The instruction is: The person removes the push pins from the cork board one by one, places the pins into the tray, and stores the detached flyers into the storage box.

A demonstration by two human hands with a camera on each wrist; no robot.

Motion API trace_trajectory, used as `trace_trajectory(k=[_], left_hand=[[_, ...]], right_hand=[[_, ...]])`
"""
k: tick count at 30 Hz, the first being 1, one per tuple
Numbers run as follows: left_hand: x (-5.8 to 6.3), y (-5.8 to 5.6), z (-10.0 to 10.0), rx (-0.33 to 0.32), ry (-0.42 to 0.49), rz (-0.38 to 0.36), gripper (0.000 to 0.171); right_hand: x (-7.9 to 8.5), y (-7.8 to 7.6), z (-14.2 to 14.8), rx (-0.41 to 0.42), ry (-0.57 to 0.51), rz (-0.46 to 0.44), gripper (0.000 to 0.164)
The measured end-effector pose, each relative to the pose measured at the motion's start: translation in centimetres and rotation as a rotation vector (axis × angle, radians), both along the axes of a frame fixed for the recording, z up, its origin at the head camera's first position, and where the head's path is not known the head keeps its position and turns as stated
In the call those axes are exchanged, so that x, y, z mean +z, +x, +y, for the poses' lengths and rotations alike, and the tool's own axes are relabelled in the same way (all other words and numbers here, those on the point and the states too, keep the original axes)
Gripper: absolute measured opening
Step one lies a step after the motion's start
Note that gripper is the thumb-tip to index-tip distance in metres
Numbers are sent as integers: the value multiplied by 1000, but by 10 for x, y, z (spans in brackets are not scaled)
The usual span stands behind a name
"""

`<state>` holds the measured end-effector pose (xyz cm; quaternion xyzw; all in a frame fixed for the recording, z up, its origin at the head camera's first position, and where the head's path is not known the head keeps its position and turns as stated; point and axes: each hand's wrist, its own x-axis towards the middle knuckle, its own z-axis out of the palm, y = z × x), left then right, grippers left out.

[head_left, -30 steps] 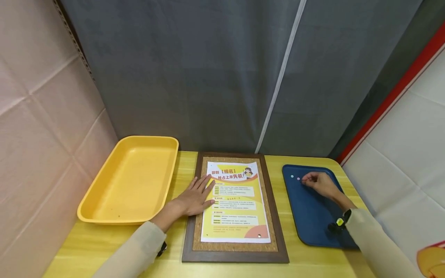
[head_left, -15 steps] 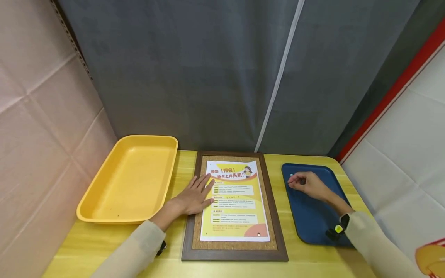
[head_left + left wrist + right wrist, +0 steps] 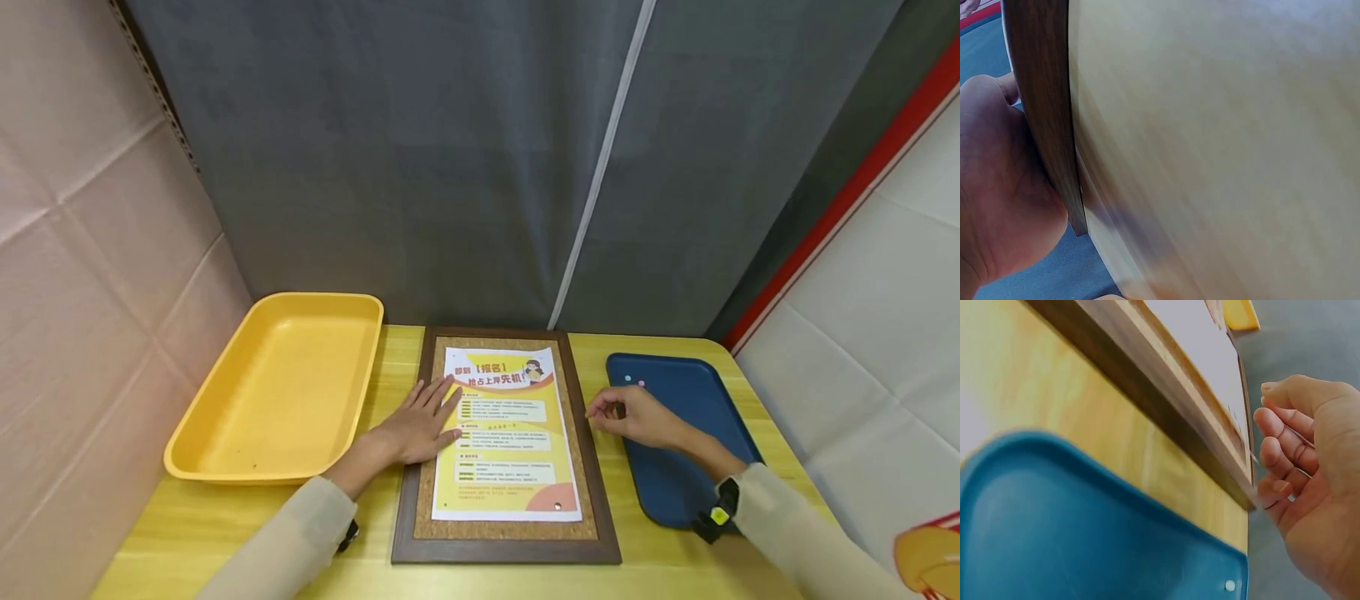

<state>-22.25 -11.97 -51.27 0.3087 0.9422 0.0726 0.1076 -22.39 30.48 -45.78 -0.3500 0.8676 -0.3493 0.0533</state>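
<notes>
A yellow poster sheet (image 3: 491,496) lies on a cork board (image 3: 510,530) with a brown wooden frame (image 3: 506,551). Small tacks show at its corners, the lower right tack (image 3: 557,507) most clearly. My left hand (image 3: 416,429) lies flat with spread fingers over the sheet's left edge; in the left wrist view its palm (image 3: 1010,181) is against the frame's side. Just right of the frame, my right hand (image 3: 633,415) pinches with thumb and forefinger what seems to be a thumbtack, mostly hidden by the fingertips. The other fingers (image 3: 1282,440) curl loosely.
On the right is a blue tray (image 3: 693,479) with a white thumbtack (image 3: 628,380) and a pink thumbtack (image 3: 641,384) near its far left corner. A yellow bin (image 3: 277,375) stands left on the wooden table (image 3: 622,546). A grey curtain (image 3: 420,167) hangs behind.
My right hand has moved left from the blue tray to the frame's right edge, keeping its pinch. Two tacks on the tray are uncovered again. My left hand has not moved.
</notes>
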Motion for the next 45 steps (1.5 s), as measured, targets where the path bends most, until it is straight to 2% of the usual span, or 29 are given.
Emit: trace_trajectory(k=[4,9,18,26,33,40,45], left_hand=[[1,0,0,-3,0,-1,77],[-3,-2,0,7,-8,-4,78],[-4,-3,0,8,-13,-2,78],[3,0,0,-5,-7,6,77],[6,3,0,-10,11,3,76],[8,3,2,-8,-22,-4,76],[2,0,1,0,-36,3,77]], right_hand=[[-1,7,-11,46,0,-34,5],[-2,16,-24,118,-8,-64,4],[-10,32,-42,287,23,-112,7],[-11,38,-54,385,73,-114,9],[-17,41,-59,395,127,-150,12],[-21,44,-63,390,161,-145,14],[-21,45,-64,374,183,-136,16]])
